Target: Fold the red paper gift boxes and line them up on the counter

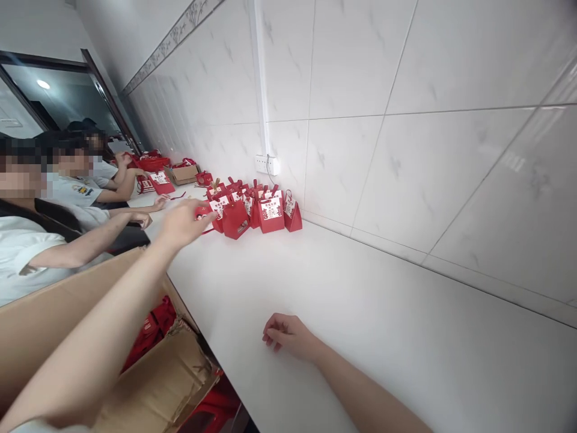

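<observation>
My left hand (184, 224) is stretched out over the far part of the white table (374, 313), its fingers extended beside a cluster of red gift boxes. A small red piece shows just behind its fingertips; whether they touch it I cannot make out. One red box (235, 220) with a cut-out window leans at the front of the cluster. Beside it stands an upright red box (271, 219) with a white printed label and a ribbon on top. My right hand (288, 337) rests on the table nearer to me, fingers loosely curled and nothing visible in them.
Below my left arm is a cardboard box (157, 376) with red packages (153, 328) inside. Co-workers (76, 180) sit along the table's left side, hands at more red boxes (161, 182). A small carton (184, 174) and a wall socket (267, 165) are at the back.
</observation>
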The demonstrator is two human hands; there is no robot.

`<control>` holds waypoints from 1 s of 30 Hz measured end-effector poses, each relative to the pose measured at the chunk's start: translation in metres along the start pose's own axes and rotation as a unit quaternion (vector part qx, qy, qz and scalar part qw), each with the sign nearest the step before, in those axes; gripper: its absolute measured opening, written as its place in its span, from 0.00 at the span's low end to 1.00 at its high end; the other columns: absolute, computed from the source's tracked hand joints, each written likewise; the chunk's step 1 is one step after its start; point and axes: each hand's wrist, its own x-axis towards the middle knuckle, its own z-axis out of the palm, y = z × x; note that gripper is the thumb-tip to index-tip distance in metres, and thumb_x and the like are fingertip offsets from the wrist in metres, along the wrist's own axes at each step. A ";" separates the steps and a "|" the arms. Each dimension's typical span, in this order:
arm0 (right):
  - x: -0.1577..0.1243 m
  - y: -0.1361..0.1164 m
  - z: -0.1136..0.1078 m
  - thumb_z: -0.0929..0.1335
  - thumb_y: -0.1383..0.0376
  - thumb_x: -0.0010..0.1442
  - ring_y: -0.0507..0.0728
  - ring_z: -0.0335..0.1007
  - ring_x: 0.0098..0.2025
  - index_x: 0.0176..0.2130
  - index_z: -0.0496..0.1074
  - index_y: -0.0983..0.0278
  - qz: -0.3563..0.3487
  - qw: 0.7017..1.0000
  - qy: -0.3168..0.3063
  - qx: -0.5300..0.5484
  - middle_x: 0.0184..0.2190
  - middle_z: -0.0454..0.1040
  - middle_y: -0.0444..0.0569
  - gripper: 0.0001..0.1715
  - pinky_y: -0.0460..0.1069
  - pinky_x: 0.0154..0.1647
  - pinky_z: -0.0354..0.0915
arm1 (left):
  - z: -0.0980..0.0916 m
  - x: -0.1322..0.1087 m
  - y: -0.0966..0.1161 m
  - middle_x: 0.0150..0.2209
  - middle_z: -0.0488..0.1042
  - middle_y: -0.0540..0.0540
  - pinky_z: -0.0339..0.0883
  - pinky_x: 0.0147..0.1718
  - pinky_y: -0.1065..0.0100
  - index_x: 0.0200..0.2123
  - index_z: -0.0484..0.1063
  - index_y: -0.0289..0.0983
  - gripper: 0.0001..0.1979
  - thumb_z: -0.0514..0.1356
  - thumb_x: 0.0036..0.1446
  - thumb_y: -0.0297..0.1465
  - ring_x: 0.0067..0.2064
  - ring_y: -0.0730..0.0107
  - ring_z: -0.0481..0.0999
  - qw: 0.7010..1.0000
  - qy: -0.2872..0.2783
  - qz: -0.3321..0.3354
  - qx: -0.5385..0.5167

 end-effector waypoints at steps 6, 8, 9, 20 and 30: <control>0.011 0.005 -0.002 0.70 0.53 0.55 0.53 0.72 0.34 0.34 0.70 0.65 0.022 0.999 0.006 0.036 0.32 0.74 0.47 0.18 0.48 0.28 0.69 | 0.144 0.034 0.123 0.43 0.78 0.45 0.64 0.50 0.65 0.35 0.76 0.38 0.13 0.63 0.51 0.41 0.47 0.59 0.74 0.957 -0.116 -0.009 -0.267; 0.013 0.004 -0.002 0.69 0.55 0.55 0.53 0.72 0.32 0.33 0.70 0.65 0.021 0.999 0.009 0.040 0.31 0.74 0.47 0.15 0.47 0.27 0.69 | 0.190 0.038 0.150 0.41 0.78 0.43 0.65 0.47 0.64 0.36 0.75 0.37 0.16 0.63 0.51 0.43 0.46 0.58 0.75 0.949 -0.123 -0.038 -0.290; 0.014 0.003 -0.002 0.69 0.56 0.55 0.52 0.71 0.32 0.33 0.70 0.65 0.022 0.999 0.011 0.045 0.31 0.74 0.47 0.14 0.47 0.26 0.69 | 0.210 0.042 0.162 0.44 0.77 0.41 0.65 0.48 0.64 0.40 0.74 0.36 0.20 0.63 0.51 0.45 0.48 0.57 0.74 0.945 -0.117 -0.056 -0.301; 0.011 -0.008 -0.010 0.70 0.57 0.53 0.51 0.71 0.26 0.36 0.73 0.61 0.083 0.993 0.030 0.078 0.28 0.74 0.43 0.12 0.46 0.27 0.66 | 0.287 0.130 0.216 0.54 0.69 0.28 0.61 0.53 0.54 0.56 0.62 0.29 0.28 0.59 0.56 0.40 0.57 0.48 0.68 0.901 -0.053 -0.216 -0.373; 0.018 -0.003 0.000 0.69 0.59 0.54 0.52 0.71 0.31 0.32 0.70 0.64 0.025 0.999 0.020 0.041 0.30 0.74 0.46 0.10 0.46 0.25 0.68 | 0.218 0.056 0.154 0.36 0.80 0.43 0.68 0.45 0.63 0.31 0.79 0.37 0.12 0.65 0.49 0.40 0.42 0.59 0.78 0.886 -0.145 -0.027 -0.439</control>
